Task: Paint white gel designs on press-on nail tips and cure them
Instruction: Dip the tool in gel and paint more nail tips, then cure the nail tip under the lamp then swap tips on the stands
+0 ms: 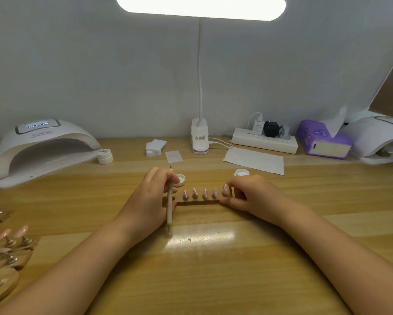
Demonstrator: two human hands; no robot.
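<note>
A wooden strip (197,202) bearing several pink nail tips (205,193) on small stands lies across the middle of the table. My left hand (153,196) grips its left end and also holds a thin dotting pen (169,208), tip pointing toward me. My right hand (247,193) pinches the strip's right end, fingers beside the last nail tip (225,190). An open gel pot (241,172) sits behind my right hand, and its lid (179,179) lies behind my left hand. The curing lamp (43,148) stands at the back left.
More wooden holders with pink tips (7,248) lie at the left edge. A closed jar (105,156), white pads (154,147), a paper sheet (254,160), a desk lamp base (200,138), a power strip (264,139), a tissue pack (322,140) and a second lamp (381,139) line the back.
</note>
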